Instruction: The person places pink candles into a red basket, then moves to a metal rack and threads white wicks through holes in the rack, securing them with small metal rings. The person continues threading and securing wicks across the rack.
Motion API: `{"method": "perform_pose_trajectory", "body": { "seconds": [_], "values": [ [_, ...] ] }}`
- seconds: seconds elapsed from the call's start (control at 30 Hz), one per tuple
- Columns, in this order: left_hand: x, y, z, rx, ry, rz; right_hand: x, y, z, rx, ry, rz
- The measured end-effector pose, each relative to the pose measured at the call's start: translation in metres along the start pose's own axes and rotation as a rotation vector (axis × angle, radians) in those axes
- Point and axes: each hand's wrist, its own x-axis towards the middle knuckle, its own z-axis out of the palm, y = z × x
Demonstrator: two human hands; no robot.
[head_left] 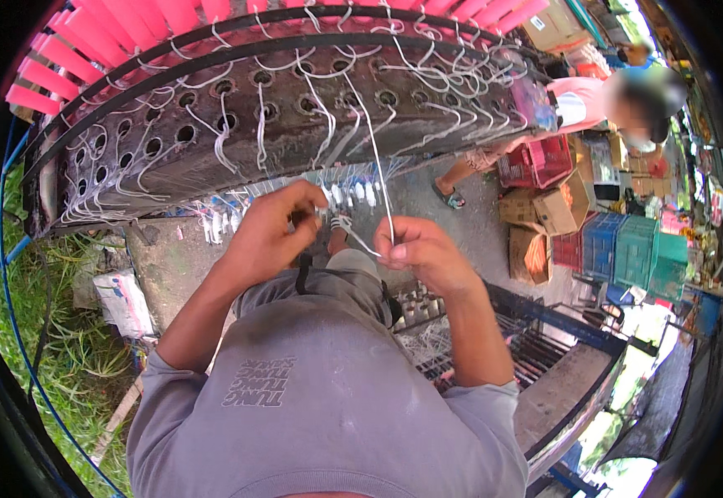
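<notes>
My right hand [420,253] pinches a white string [375,153] between thumb and forefinger. The string runs taut up to the dark metal mould bench [187,158], and a short tail trails left from my fingers. My left hand [277,222] is held at about the same height, its fingers curved and the thumb apart, with nothing visible in it. Several round holes line the bench's face, many with loose white strings hanging out. Along its far side stands a row of pink sticks [100,29], which look like candles.
Another person [581,104] in pink stands at the bench's right end. Cardboard boxes [536,212], a red crate [536,162] and blue and green crates [635,253] stack up at right. A metal rack [536,357] is close on my right. Grass [13,307] grows at left.
</notes>
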Motion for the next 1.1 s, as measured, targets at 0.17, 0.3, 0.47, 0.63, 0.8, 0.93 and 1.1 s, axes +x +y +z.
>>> {"method": "perform_pose_trajectory", "body": {
  "seconds": [0.17,0.3,0.47,0.63,0.8,0.93,1.1],
  "values": [
    [0.013,-0.004,0.007,-0.144,-0.112,0.053,-0.021,0.073,-0.018,0.099,0.363,-0.201],
    [0.021,-0.027,0.025,-0.338,-0.536,-0.234,-0.03,0.079,-0.013,0.135,0.531,-0.331],
    [0.006,0.014,0.053,-0.865,-0.415,-0.28,-0.039,0.021,0.051,-0.757,0.5,-0.515],
    [-0.015,0.017,0.03,-0.412,-0.257,-0.129,-0.029,0.021,0.068,-1.108,0.316,-0.647],
    [0.008,-0.024,0.003,0.016,0.017,-0.059,-0.02,0.055,0.055,-0.578,0.365,-0.293],
    [-0.004,-0.039,0.002,-0.176,-0.013,-0.168,-0.005,0.061,0.033,-0.178,0.393,-0.332],
    [-0.039,-0.017,0.014,-0.434,-0.247,-0.251,-0.016,0.015,0.043,-0.84,0.468,-0.59]
  ]
}}
